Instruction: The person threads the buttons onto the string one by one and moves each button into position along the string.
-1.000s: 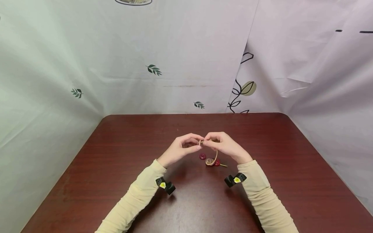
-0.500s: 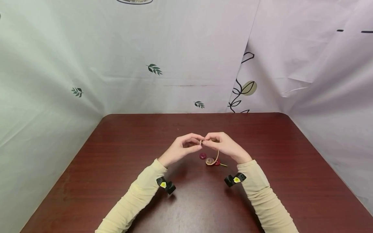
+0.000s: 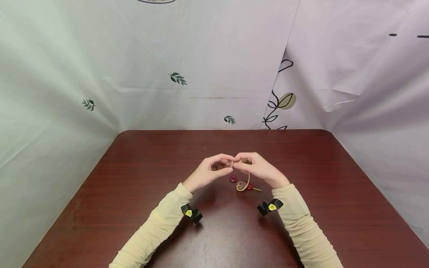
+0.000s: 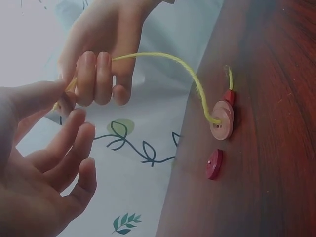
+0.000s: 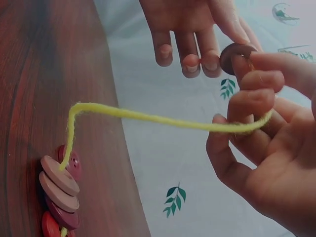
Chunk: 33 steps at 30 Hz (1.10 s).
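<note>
In the head view, my left hand (image 3: 211, 169) and right hand (image 3: 259, 169) meet fingertip to fingertip over the table. A dark brown button (image 5: 232, 57) is pinched by the left thumb and finger. My right hand pinches the yellow yarn (image 5: 168, 121) right at that button, and a short yarn tip shows on the button's left side in the head view. From the right hand the yarn droops to a stack of threaded buttons on the table: pinkish buttons (image 5: 59, 183), a purple one (image 5: 63, 217) and a red one (image 5: 51, 224).
A loose magenta button (image 3: 233, 179) lies on the dark red table (image 3: 167, 149), beside the threaded stack. The yarn's other end (image 3: 257, 190) sticks out past the red button. A white printed cloth (image 3: 214, 56) hangs behind the table.
My right fingertips have closed in on the button, covering the bit of yarn that showed between the hands. The hanging yarn has swayed slightly; the buttons on the table have stayed put.
</note>
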Each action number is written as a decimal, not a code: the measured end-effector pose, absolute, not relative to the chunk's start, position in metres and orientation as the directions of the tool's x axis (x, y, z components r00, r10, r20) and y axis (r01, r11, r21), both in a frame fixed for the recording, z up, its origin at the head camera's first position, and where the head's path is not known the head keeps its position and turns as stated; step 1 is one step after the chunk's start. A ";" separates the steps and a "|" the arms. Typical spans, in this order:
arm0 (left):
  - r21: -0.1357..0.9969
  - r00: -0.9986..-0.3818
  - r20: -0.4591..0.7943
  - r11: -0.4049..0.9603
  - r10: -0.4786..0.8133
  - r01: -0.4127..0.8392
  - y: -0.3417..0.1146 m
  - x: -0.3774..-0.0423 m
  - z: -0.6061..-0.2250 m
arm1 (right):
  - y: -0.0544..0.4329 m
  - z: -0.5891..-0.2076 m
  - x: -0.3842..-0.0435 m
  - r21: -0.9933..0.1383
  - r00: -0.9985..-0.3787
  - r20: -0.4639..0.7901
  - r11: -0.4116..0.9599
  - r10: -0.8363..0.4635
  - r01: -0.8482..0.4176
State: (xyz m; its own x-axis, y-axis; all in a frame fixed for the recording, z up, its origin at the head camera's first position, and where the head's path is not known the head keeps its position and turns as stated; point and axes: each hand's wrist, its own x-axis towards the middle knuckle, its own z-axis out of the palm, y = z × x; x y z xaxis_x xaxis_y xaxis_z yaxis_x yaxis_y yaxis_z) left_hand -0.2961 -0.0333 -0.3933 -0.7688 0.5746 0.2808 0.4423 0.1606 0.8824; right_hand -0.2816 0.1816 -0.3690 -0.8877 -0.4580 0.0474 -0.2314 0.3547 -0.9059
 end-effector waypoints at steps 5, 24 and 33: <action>0.856 -0.767 0.334 0.165 0.548 0.490 -0.034 -0.295 -0.393 | 0.182 -0.367 -0.281 -0.908 -0.865 0.056 0.335 -0.498 -0.251; 0.695 -0.712 0.505 0.258 0.488 0.671 -0.033 -0.292 -0.389 | 0.180 -0.373 -0.284 -0.918 -0.871 0.105 0.290 -0.479 -0.270; 0.648 -0.693 0.557 0.282 0.458 0.707 -0.033 -0.293 -0.389 | 0.178 -0.373 -0.284 -0.911 -0.873 0.091 0.313 -0.479 -0.267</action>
